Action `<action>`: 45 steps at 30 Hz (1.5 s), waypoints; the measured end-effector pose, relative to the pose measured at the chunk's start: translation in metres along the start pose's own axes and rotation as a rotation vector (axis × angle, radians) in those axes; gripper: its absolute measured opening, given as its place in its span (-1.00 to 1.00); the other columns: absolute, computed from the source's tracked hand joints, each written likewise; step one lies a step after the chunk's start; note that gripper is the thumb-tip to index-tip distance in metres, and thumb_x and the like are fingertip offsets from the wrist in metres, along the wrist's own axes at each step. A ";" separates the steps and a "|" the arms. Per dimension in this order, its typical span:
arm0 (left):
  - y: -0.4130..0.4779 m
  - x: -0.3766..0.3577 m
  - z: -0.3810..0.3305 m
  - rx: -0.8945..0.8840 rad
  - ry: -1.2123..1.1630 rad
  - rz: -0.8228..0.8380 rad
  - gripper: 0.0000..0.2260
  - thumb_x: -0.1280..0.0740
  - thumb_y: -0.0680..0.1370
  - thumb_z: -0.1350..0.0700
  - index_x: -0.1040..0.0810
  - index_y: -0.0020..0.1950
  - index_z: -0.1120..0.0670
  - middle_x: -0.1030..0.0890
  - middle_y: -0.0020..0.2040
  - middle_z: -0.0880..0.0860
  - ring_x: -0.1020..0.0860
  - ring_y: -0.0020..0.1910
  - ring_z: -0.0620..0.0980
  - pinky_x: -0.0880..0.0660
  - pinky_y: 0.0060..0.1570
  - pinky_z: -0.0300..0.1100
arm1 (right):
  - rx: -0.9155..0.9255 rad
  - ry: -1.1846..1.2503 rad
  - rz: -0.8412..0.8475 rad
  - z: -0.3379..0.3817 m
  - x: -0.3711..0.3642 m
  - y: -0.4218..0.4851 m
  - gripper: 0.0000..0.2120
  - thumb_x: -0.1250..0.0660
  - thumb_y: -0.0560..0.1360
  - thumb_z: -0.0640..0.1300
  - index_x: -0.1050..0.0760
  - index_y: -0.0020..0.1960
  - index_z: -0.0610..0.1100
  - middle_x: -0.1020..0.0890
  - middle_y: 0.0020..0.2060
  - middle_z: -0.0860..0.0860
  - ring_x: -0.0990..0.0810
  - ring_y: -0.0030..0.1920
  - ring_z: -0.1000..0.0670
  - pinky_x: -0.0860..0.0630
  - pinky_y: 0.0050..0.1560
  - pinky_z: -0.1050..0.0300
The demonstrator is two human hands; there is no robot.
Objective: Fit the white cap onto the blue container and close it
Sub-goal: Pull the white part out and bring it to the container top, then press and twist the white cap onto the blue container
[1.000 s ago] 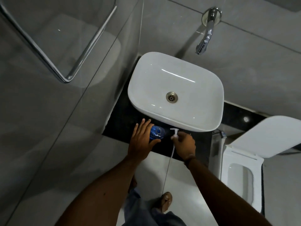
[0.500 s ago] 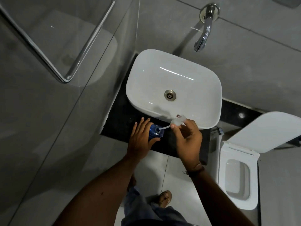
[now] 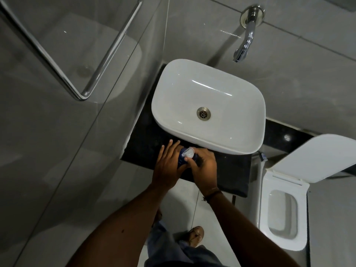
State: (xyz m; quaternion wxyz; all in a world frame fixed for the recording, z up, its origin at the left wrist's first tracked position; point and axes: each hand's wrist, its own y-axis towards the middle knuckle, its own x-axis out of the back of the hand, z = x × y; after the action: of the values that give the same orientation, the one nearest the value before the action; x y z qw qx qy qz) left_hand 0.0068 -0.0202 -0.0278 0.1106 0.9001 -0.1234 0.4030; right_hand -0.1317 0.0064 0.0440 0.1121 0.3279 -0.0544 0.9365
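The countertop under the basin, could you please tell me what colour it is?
Black and glossy; the countertop shows best in the head view, its only view.

The left hand (image 3: 169, 166) wraps around the blue container (image 3: 181, 159), which stands on the black countertop (image 3: 231, 170) just in front of the white basin (image 3: 208, 105). The right hand (image 3: 204, 167) holds the white cap (image 3: 187, 152) on top of the container, fingers closed on it. A chrome wall spout (image 3: 243, 45) projects above the basin; an open toilet (image 3: 283, 214) stands to the right.
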 end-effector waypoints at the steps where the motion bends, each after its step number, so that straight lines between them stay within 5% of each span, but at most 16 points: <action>1: 0.000 0.000 0.000 0.003 0.003 0.002 -0.24 0.04 0.58 -0.37 -0.39 0.51 0.17 -0.41 0.55 0.13 -0.19 0.62 0.09 -0.10 0.61 0.13 | -0.006 -0.005 -0.002 -0.001 0.000 0.001 -0.79 -0.52 0.54 -0.16 -0.70 0.17 -0.01 -0.67 0.06 0.16 -0.56 0.19 -0.01 -0.39 0.23 0.35; 9: -0.002 -0.001 0.001 -0.001 0.015 0.002 -0.28 -0.08 0.57 -0.33 -0.41 0.50 0.18 -0.42 0.55 0.13 -0.20 0.62 0.09 -0.08 0.62 0.12 | -0.063 0.039 -0.006 -0.008 -0.003 -0.001 -0.74 -0.53 0.52 -0.14 -0.70 0.20 0.03 -0.68 0.09 0.21 -0.52 0.23 0.07 -0.32 0.24 0.49; 14: -0.002 0.000 0.000 -0.012 0.007 -0.007 -0.29 -0.08 0.56 -0.31 -0.42 0.49 0.19 -0.41 0.55 0.14 -0.20 0.62 0.10 -0.07 0.62 0.12 | -0.129 0.110 -0.037 -0.009 -0.006 -0.002 -0.71 -0.56 0.50 -0.20 -0.72 0.21 -0.07 -0.74 0.13 0.05 -0.60 0.28 -0.09 -0.54 0.35 0.05; 21: -0.002 -0.001 0.001 -0.008 0.000 -0.021 -0.31 -0.15 0.56 -0.28 -0.41 0.50 0.20 -0.42 0.54 0.14 -0.21 0.62 0.10 -0.11 0.61 0.15 | -0.140 0.113 -0.022 -0.005 -0.004 -0.005 -0.60 -0.51 0.53 -0.23 -0.62 0.28 0.13 -0.57 0.03 0.35 -0.54 0.22 0.00 -0.52 0.33 0.09; 25: -0.002 -0.003 0.004 -0.021 0.007 -0.014 -0.32 -0.10 0.60 -0.29 -0.41 0.50 0.19 -0.42 0.54 0.14 -0.21 0.62 0.11 -0.13 0.59 0.19 | -0.124 0.059 -0.048 0.000 -0.002 -0.005 -0.75 -0.59 0.45 -0.02 -0.61 0.01 0.26 -0.66 -0.02 0.27 -0.59 0.19 -0.06 -0.59 0.25 -0.04; 28: -0.002 -0.004 0.003 -0.013 0.002 -0.034 -0.35 0.00 0.65 -0.25 -0.42 0.49 0.20 -0.43 0.53 0.16 -0.22 0.61 0.13 -0.15 0.58 0.20 | -0.176 0.005 -0.103 -0.005 0.001 -0.006 -0.60 -0.69 0.26 0.16 -0.56 -0.11 0.03 -0.66 -0.12 0.06 -0.64 0.03 -0.16 -0.65 0.04 -0.20; 33: -0.005 -0.007 0.006 -0.019 0.005 -0.040 -0.47 0.02 0.66 -0.06 -0.41 0.50 0.20 -0.45 0.52 0.17 -0.22 0.61 0.12 -0.18 0.56 0.23 | -0.079 -0.053 0.044 -0.003 0.003 -0.011 -0.29 -0.69 0.29 0.15 -0.59 0.38 -0.02 -0.62 0.24 0.04 -0.49 0.32 -0.01 -0.34 0.38 0.36; 37: -0.003 -0.006 0.006 -0.009 0.015 -0.022 -0.37 0.07 0.67 -0.22 -0.41 0.49 0.19 -0.44 0.53 0.15 -0.23 0.61 0.11 -0.14 0.58 0.19 | -0.119 -0.058 -0.077 -0.005 0.006 -0.009 -0.59 -0.69 0.30 0.10 -0.64 0.02 -0.04 -0.65 -0.01 0.00 -0.59 0.12 -0.12 -0.57 0.15 -0.03; 41: -0.005 -0.006 0.007 -0.030 0.013 -0.029 -0.39 0.08 0.67 -0.16 -0.40 0.49 0.21 -0.44 0.52 0.18 -0.21 0.62 0.13 -0.14 0.58 0.20 | -0.086 -0.089 0.072 -0.004 0.008 -0.012 -0.36 -0.69 0.27 0.13 -0.61 0.28 -0.01 -0.59 0.19 0.07 -0.46 0.26 0.01 -0.45 0.31 0.13; 45: -0.002 -0.006 0.007 0.002 0.007 -0.003 -0.37 0.05 0.66 -0.21 -0.40 0.50 0.19 -0.42 0.54 0.15 -0.19 0.62 0.10 -0.07 0.61 0.15 | -0.128 -0.090 -0.061 -0.006 0.009 -0.011 -0.60 -0.68 0.27 0.13 -0.58 -0.06 0.02 -0.62 -0.02 0.05 -0.57 0.11 -0.10 -0.53 0.10 0.16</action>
State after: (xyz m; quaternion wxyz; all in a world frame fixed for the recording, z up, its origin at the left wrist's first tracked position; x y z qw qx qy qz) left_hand 0.0080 -0.0199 -0.0367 0.1107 0.8989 -0.1211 0.4063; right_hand -0.1395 0.0194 0.0457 0.1586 0.3633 -0.1090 0.9116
